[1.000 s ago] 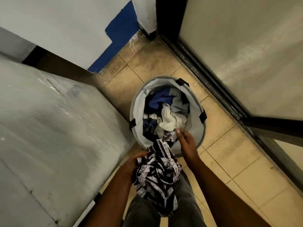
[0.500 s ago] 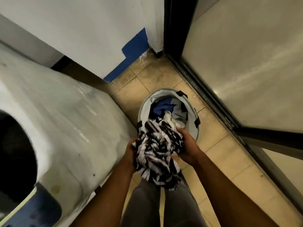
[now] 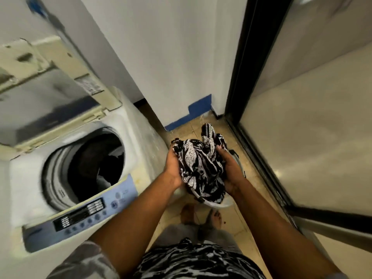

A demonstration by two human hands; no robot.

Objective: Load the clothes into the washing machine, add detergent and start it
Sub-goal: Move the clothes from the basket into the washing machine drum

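A bunched black-and-white patterned garment is held up between my two hands, above the laundry basket, whose grey rim just shows below it. My left hand grips the garment's left side and my right hand grips its right side. To the left stands the white top-loading washing machine with its lid raised. Its dark drum is open, with a dark item lying inside. A blue control panel runs along the machine's front edge.
A white wall with a blue painted base stands behind. A dark-framed sliding glass door closes off the right side. My bare feet stand on the tan tiled floor between machine and door.
Both hands have lifted the patterned garment out of the basket and up to about the height of the machine's top. The view has swung up and left, so the open drum and lid now show.
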